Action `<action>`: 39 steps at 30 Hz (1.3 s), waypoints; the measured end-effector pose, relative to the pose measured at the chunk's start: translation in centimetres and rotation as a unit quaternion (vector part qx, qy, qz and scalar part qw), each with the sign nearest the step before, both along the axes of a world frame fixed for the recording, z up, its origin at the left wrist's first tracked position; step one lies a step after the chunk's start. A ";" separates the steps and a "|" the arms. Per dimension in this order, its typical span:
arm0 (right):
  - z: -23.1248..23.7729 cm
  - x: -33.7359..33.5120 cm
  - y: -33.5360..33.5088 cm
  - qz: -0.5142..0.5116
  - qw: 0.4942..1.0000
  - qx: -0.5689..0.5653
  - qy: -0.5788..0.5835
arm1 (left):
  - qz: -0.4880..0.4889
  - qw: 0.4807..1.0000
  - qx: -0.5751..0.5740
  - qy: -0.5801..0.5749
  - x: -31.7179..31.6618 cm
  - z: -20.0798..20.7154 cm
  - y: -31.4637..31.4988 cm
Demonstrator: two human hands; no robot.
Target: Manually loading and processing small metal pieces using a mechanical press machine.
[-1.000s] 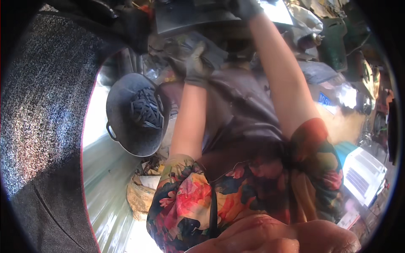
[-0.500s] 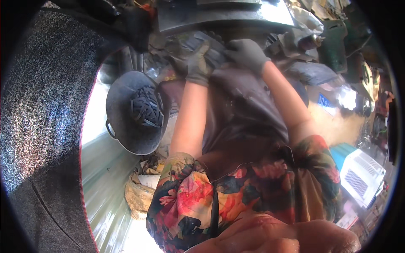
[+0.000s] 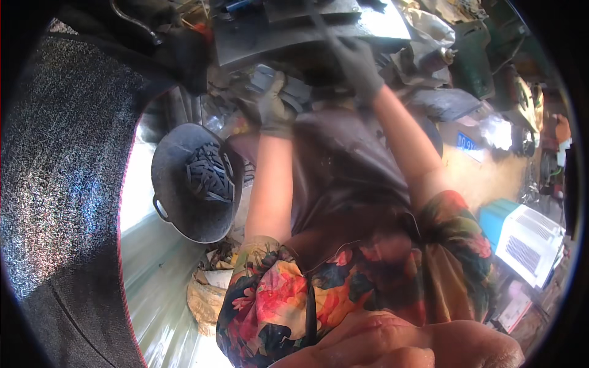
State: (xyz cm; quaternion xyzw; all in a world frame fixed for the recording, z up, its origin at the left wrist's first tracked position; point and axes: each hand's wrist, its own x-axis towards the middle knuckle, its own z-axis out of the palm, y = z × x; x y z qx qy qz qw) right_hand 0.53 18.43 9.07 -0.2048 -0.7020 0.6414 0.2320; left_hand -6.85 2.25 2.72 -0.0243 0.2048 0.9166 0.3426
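My left hand (image 3: 276,110), in a grey work glove, is closed around several flat grey strips (image 3: 285,86) stacked side by side, its thumb lying on top. My gloved right hand (image 3: 361,69) is reached out over the near edge of a dark metal bench top (image 3: 264,46). From its fingers a long thin grey strip (image 3: 322,27) points away from me; motion blurs it, so its exact kind is unclear. A dark brown apron (image 3: 350,159) covers my lap below both hands.
A black tub (image 3: 178,211) with side handles stands at my left, with dark short strips (image 3: 210,172) inside. A white-and-teal boxy appliance (image 3: 527,242) is at the right. Crumpled clear plastic (image 3: 429,27) and scrap lie beyond the bench's right end. Dark cloth (image 3: 67,184) hangs far left.
My right hand has moved away from the strips by my left hand, forward over the bench top, with a thin strip now showing at its fingers. The left hand keeps its hold.
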 end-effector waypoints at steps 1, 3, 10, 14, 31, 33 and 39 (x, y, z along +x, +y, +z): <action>0.3 -1.0 1.3 -0.018 0.999 -0.001 0.032 | -0.010 1.000 -0.007 -0.010 0.0 0.0 -0.1; 1.1 -2.6 2.7 -0.043 0.999 -0.027 -0.003 | -0.011 0.999 -0.025 -0.018 -0.1 -0.6 -0.4; -0.4 -6.7 6.2 -0.050 0.988 -0.138 0.048 | -0.005 0.999 -0.036 -0.016 0.0 -0.5 0.0; 1.9 -8.2 5.9 -0.008 0.988 -0.154 0.027 | 0.005 0.998 -0.053 -0.027 -0.3 -0.9 -0.8; 0.5 -5.3 5.8 -0.024 0.969 -0.246 0.015 | 0.012 0.998 -0.046 -0.041 -0.8 -1.8 -0.8; 0.8 -1.5 4.6 -0.015 0.970 -0.240 0.023 | 0.005 1.000 -0.023 -0.011 -0.5 -0.5 -0.1; -3.2 4.5 2.6 -0.051 0.958 -0.280 -0.032 | -0.011 1.000 0.002 0.007 0.0 -0.4 -0.2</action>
